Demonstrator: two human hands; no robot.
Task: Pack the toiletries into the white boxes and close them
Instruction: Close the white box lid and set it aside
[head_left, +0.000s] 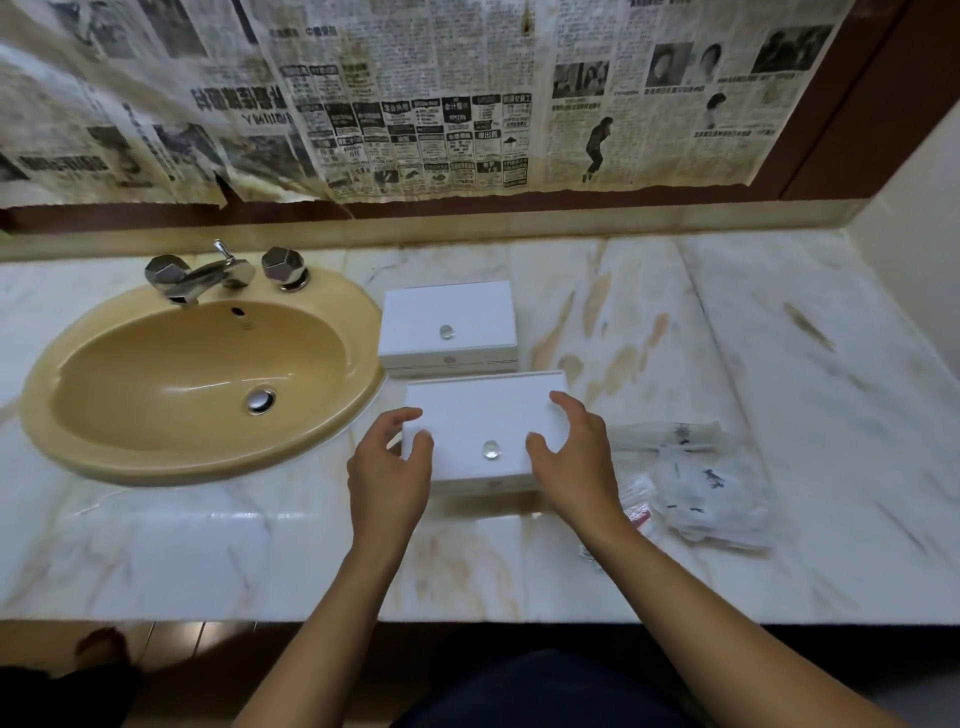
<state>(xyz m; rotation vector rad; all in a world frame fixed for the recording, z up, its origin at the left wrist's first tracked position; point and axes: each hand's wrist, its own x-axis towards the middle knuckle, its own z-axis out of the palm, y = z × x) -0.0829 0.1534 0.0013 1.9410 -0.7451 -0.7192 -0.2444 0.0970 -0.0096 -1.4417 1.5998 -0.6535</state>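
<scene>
A person's two hands frame the near white box (485, 426) on a marble counter (727, 364). The left hand (387, 467) sits at the box's left edge, fingers curved, thumb lying on the lid near its left corner and fingertips reaching past the side; whether they press the box wall cannot be told. The right hand (571, 457) sits at the right edge, thumb resting on the lid and fingers arched over the far right corner. Neither hand has closed fully round the box; both are half-curled with a wide span between thumb and fingers. Between the two thumbs, on the lid, stands a small clear knob (491, 449). The lid lies flat and shut.

Just beyond the fingertips, touching or nearly touching the held box, is the second white box (449, 322), also shut, with its own clear knob (445, 331). To the right of the right hand, near the wrist, lie clear plastic packets (711, 493) of toiletries on the counter, with a long packet (670, 434) behind them. Left of the left hand is a tan sink (202, 374) with a chrome tap (208, 275). Newspaper (415, 104) covers the wall behind.
</scene>
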